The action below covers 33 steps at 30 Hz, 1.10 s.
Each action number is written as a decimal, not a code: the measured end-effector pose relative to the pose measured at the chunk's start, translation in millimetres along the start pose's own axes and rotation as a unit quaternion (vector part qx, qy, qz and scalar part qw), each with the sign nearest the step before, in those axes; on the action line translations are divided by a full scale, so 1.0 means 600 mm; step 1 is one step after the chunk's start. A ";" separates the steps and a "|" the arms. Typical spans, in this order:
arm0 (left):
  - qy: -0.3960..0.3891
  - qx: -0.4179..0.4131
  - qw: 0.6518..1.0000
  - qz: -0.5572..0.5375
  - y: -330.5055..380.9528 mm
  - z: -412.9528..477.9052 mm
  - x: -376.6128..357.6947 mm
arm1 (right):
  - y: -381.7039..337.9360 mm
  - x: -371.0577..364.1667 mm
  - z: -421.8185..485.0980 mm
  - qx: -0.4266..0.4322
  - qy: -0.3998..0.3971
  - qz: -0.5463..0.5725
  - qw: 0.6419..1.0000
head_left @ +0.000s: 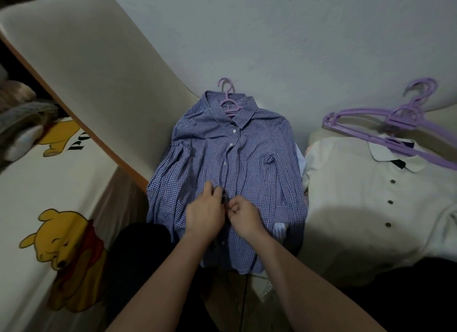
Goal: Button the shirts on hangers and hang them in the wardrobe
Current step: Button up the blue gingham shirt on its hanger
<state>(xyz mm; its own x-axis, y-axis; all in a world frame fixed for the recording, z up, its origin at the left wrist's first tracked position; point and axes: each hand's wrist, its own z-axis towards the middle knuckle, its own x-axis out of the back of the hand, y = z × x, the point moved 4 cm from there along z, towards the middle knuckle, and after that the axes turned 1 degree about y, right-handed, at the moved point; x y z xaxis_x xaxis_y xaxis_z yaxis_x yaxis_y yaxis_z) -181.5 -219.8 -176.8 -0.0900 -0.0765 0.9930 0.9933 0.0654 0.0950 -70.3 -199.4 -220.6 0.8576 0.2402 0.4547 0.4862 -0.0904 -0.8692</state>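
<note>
checked shirt (235,163): blue-and-white check, lying flat and front up at centre, collar away from the person, sleeves gathered in over the body.
purple hanger (228,102): seated inside the checked shirt's collar; its hook sticks out past the collar toward the wall (296,35).
placket: small pale buttons show down the upper front. the lower part is covered by the hands and forearms, so its fastening cannot be told.
left hand (204,214): on the middle of the shirt front, fingers curled in, pinching the cloth at the placket's left edge.
right hand (243,214): touching the left hand, knuckles up, fingers tightly curled, pinching the placket cloth from the right.
striped garment (280,208): under the checked shirt, showing along its right edge.
white shirt (371,208): flat, to the right of the checked shirt, dark buttons down the front, collar away from the person.
spare hangers (395,124): a stack of purple ones, resting across the white shirt's collar.
bear-print sheet (49,183): on the left, cream with yellow bears.
cream panel (86,67): slanting across the upper left, between the sheet and the checked shirt.
</note>
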 end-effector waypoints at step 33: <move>-0.005 0.186 0.960 -0.207 -0.040 -0.037 -0.014 | -0.012 0.001 -0.025 -0.046 0.044 0.066 0.996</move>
<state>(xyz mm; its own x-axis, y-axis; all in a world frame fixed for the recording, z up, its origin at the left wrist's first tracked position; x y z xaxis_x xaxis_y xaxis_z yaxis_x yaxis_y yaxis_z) -203.1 -243.0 -189.2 -0.4749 -0.1630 0.8648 0.7778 0.3819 0.4991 -70.9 -212.9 -211.2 0.9246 0.1357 0.3560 0.3778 -0.2058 -0.9027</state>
